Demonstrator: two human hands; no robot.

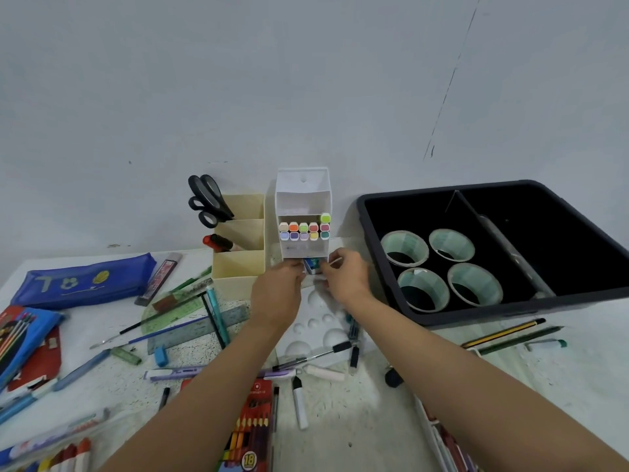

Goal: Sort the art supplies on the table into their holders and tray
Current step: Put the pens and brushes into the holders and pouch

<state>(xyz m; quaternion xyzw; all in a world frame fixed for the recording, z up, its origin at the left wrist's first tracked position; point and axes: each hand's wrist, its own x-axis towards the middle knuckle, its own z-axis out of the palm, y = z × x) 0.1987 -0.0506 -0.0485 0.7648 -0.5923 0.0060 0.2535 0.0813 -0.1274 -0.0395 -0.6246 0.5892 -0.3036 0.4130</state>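
At the foot of the tall white plastic marker rack [303, 195], far centre: left hand [277, 292] and right hand [345, 279], fingers curled, pinch a small blue-and-white box [312, 266] between them, apparently to steer it squarely into the bottom slot beneath the pastel-capped markers [304, 231].

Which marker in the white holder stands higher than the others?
The light-green marker at the right end: it sits alone above the two rows.
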